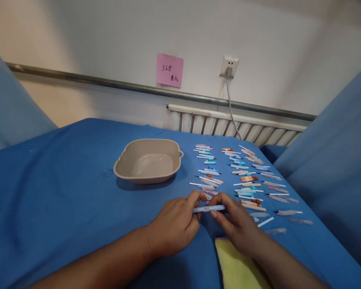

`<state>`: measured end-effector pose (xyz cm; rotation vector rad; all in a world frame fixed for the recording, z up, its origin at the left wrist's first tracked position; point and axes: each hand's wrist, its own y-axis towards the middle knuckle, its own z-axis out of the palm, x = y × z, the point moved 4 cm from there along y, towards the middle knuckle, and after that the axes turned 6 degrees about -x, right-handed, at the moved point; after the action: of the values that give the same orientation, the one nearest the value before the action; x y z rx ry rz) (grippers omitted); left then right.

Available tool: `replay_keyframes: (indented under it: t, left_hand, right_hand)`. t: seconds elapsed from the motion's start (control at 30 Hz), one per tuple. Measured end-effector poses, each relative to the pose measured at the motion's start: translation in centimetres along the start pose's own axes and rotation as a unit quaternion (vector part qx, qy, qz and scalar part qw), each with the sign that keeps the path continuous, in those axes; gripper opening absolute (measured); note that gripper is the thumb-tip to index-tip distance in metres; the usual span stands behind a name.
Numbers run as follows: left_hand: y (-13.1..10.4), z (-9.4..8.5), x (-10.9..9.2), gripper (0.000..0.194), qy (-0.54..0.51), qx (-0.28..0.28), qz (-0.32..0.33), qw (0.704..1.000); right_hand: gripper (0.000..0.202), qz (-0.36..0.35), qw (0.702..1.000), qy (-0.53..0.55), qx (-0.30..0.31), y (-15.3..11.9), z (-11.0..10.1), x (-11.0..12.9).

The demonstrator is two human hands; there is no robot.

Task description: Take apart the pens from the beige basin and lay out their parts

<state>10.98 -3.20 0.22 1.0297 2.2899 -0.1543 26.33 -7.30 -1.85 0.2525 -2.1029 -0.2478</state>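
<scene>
A light blue pen [207, 208] with small dark print on its barrel spans the gap between my two hands. My left hand [180, 222] grips its left end, thumb and fingers closed around it. At the right end, my right hand [236, 220] pinches it between thumb and fingers. Just beyond my hands, loose pen parts lie in a column, among them white sticks [203, 186] and clear barrels [213, 181]. A yellow cloth [239, 267] lies under my right forearm.
An empty beige basin [147, 180] stands left of centre on the blue cloth [78, 200]. More pen parts, some brown [249, 178] and some turquoise [246, 193], lie in columns at right. Behind are a radiator [210, 120], a metal rail [123, 85] and a plugged socket [229, 67].
</scene>
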Motion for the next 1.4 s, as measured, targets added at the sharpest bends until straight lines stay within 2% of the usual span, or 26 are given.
replay_keyframes:
  t: [0.27,0.47,0.63,0.73,0.83,0.97,1.1,1.17,1.27,1.3,1.4]
  left_hand:
    - [-0.3,0.0,-0.3,0.034,0.025,0.015,0.049,0.998]
    - [-0.3,0.1,-0.5,0.036,0.017,0.023,0.081,0.996]
    - [-0.2,0.4,-0.1,0.031,0.014,0.020,0.078,0.997]
    - [0.0,0.4,0.2,0.033,-0.009,0.019,0.067,0.998]
    - [0.1,0.4,0.5,0.035,-0.027,0.025,0.046,0.998]
    - [0.0,0.7,0.5,0.033,-0.030,0.032,0.045,0.998]
    - [0.0,0.8,0.4,0.034,-0.022,0.031,0.050,0.998]
    - [-0.1,0.8,0.4,0.035,-0.024,0.030,0.051,0.998]
    - [0.0,0.6,0.4,0.038,-0.033,0.026,0.043,0.998]
    - [0.0,0.6,0.4,0.038,-0.037,0.024,0.040,0.998]
    - [-0.1,0.6,0.5,0.037,-0.043,0.022,0.034,0.998]
  right_hand:
    - [0.009,-0.068,0.995,-0.071,0.001,0.0,-0.4,-0.2]
    - [0.015,-0.066,0.992,-0.111,0.006,0.2,-0.4,-0.2]
    - [0.014,-0.045,0.992,-0.118,0.011,0.2,-0.1,-0.1]
    - [0.006,-0.022,0.996,-0.083,0.010,0.0,0.0,0.3]
    - [0.009,-0.024,0.998,-0.064,0.007,-0.2,0.1,0.4]
    - [0.007,-0.052,0.991,-0.125,0.016,-0.2,0.1,-0.4]
    - [0.026,-0.051,0.976,-0.210,0.021,0.0,0.3,-0.9]
    - [0.028,-0.039,0.981,-0.186,0.026,0.0,0.4,-0.6]
    - [0.012,-0.008,0.994,-0.112,0.002,-0.1,0.5,-0.1]
    - [0.013,-0.003,0.996,-0.093,-0.008,-0.2,0.4,0.0]
    - [0.005,-0.021,0.997,-0.076,-0.005,-0.3,0.6,-0.2]
